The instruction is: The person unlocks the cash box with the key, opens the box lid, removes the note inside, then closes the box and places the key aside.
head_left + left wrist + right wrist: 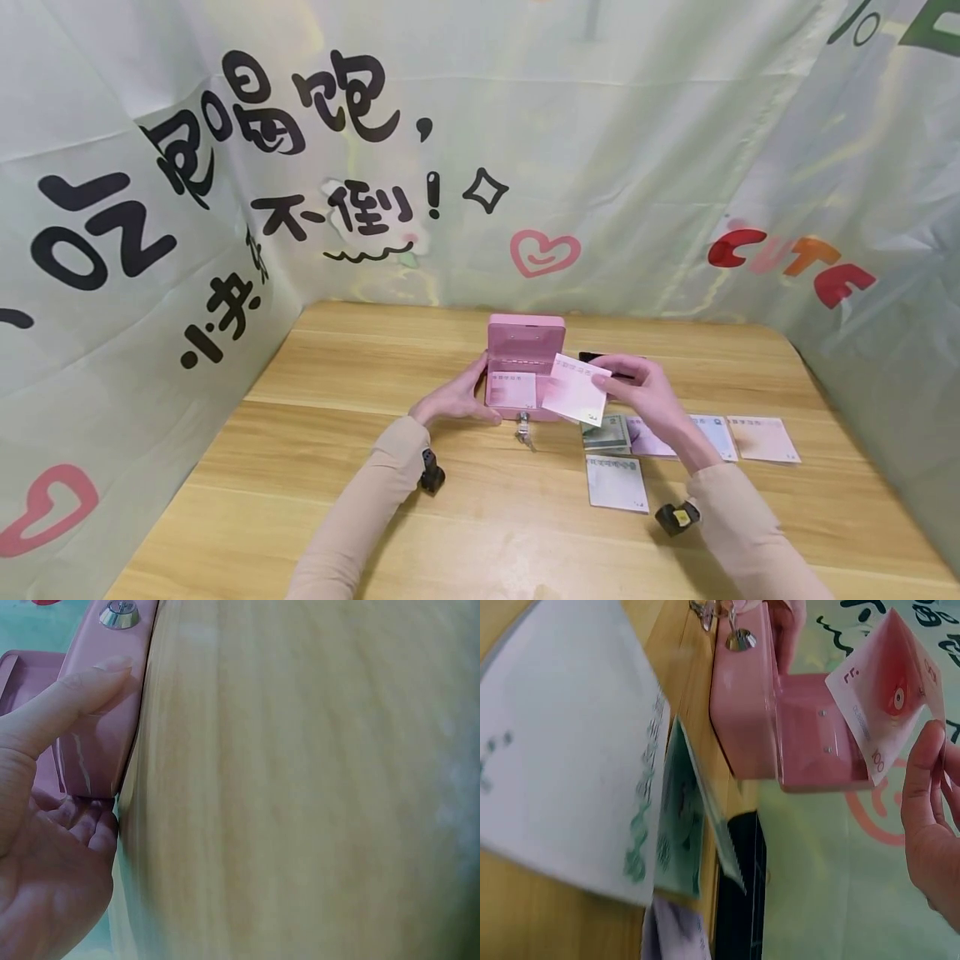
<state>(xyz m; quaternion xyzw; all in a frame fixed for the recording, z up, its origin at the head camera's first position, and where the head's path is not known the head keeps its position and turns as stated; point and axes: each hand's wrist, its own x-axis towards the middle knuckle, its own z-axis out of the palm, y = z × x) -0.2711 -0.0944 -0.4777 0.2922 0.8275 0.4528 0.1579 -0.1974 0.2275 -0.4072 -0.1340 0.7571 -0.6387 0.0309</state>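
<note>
A small pink cash box (526, 343) stands with its lid raised, and a pinkish banknote (513, 390) lies inside on the left. At the box's left end, my left hand (459, 397) grips it; the left wrist view shows the thumb along the front face and the fingers round the end. My right hand (643, 392) pinches a folded pink banknote (576, 390) by its right edge, over the box's right side. In the right wrist view this banknote (885, 697) hangs bent, a red 100 on it. Keys (525, 433) hang from the front lock.
Right of the box lie folded banknotes: a green one (604, 437), a purple one (645, 442) partly behind my right arm, a blue one (716, 435) and a pale pink one (763, 439). Nearer me is a whitish-green note (617, 483). A black flat object (589, 357) sits behind.
</note>
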